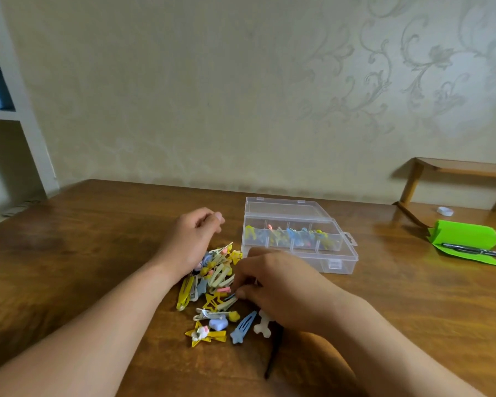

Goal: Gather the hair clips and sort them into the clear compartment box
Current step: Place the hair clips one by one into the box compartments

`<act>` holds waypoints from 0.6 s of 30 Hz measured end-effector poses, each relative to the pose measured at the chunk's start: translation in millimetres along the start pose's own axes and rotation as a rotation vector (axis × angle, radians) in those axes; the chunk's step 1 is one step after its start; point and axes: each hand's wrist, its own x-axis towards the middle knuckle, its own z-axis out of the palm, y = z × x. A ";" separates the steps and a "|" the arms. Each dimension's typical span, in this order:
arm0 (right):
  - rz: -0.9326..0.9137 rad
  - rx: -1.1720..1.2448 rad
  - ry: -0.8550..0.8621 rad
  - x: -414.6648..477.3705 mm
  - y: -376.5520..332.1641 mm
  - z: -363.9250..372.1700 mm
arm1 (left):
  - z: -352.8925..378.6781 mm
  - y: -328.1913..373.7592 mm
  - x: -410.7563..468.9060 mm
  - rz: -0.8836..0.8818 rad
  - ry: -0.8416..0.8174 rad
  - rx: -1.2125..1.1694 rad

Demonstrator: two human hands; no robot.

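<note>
Left grip (192,242) hung loosely curled, holding nothing, over the clips (218,276) on the counter (98,239); right grip (272,285) pinched one clip (230,296). Open box (341,262) stood just beside.

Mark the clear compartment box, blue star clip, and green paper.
clear compartment box (347,263): head view, front wall.
blue star clip (243,328): head view, middle of its body.
green paper (464,234): head view, upper flap.

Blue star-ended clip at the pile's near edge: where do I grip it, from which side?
Probably pinch the blue clip across its narrow bar, coming from the near side. It lies flat, star end nearest, with the white bone-shaped clip close on its right.
</note>
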 end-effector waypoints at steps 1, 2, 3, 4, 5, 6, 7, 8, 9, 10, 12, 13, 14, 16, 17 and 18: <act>-0.008 0.010 0.017 -0.3 0.9 0.5 | 0.1 0.0 0.0 0.000 0.002 0.006; -0.013 0.017 0.042 -1.0 1.4 0.1 | 0.3 -0.5 0.6 0.001 0.003 0.012; -0.011 0.023 0.074 -1.4 2.4 0.1 | 0.7 -0.7 0.8 0.001 0.004 0.013; -0.002 0.032 0.116 -2.0 3.0 -0.6 | 0.9 -1.0 1.1 0.000 0.005 0.013; 0.018 0.041 0.163 -2.3 4.5 -1.7 | 0.9 -0.9 1.1 -0.002 0.007 0.010; 0.047 0.057 0.219 -2.1 6.3 -4.0 | 0.9 -1.4 1.6 -0.003 0.008 0.006; 0.091 0.081 0.284 -0.7 9.3 -8.2 | 0.8 -1.9 1.9 -0.001 0.003 0.002; 0.143 0.112 0.351 2.2 14.2 -14.2 | 0.8 -2.8 2.1 0.003 -0.005 -0.004; 0.202 0.140 0.413 7.4 21.8 -22.2 | 0.9 -2.9 1.8 0.007 -0.014 -0.014; 0.265 0.161 0.462 14.6 31.4 -31.6 | 0.8 -2.6 1.0 0.008 -0.025 -0.017; 0.397 0.180 0.505 33.2 54.3 -50.9 | 0.8 -1.2 -0.4 0.007 -0.040 0.000; 0.453 0.175 0.493 43.7 66.0 -57.7 | 0.5 -0.8 -0.8 0.007 -0.044 0.006; 0.496 0.165 0.459 53.7 75.9 -62.1 | 0.0 0.2 -1.5 0.006 -0.046 0.008; 0.567 0.140 0.352 72.7 92.7 -61.7 | -1.2 3.4 -3.5 0.002 -0.047 0.001; 0.593 0.131 0.306 80.4 98.9 -59.4 | -1.6 4.6 -3.9 -0.002 -0.045 -0.005; 0.612 0.121 0.269 86.7 104.2 -56.7 | -2.0 5.0 -3.9 -0.004 -0.044 -0.010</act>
